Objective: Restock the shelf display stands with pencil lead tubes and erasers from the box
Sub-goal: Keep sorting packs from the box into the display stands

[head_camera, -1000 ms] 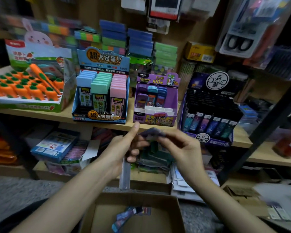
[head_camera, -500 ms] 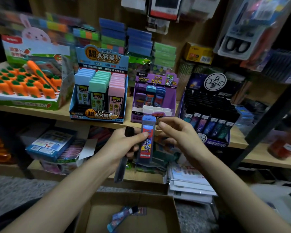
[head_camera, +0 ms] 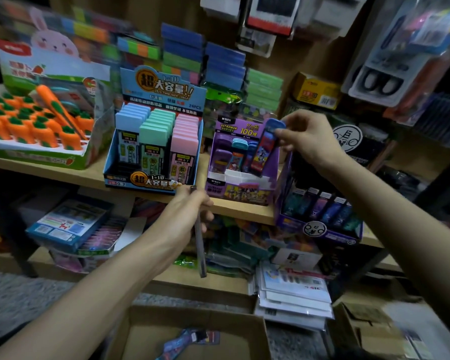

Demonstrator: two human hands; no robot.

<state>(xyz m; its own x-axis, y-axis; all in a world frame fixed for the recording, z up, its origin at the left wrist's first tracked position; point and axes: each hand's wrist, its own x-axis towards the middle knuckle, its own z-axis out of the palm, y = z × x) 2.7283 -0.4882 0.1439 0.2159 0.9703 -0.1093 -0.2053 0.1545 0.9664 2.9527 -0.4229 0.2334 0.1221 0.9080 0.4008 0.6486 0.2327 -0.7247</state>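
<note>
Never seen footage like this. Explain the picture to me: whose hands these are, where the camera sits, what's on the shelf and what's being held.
There is no machine here. A person is restocking a shop shelf, and the single camera sits on their head, looking forward and down, so both arms reach in from below. The right hand pinches the cap of a blue-capped lead tube, which is tilted, with its lower end at the right-hand slot of the purple display stand. The left hand grips a slim grey tube lower down, in front of the wooden shelf. Also on that shelf are a blue stand of pastel lead cases and a tray of carrot erasers. At the bottom is the open cardboard box, with a few packs inside.
</note>
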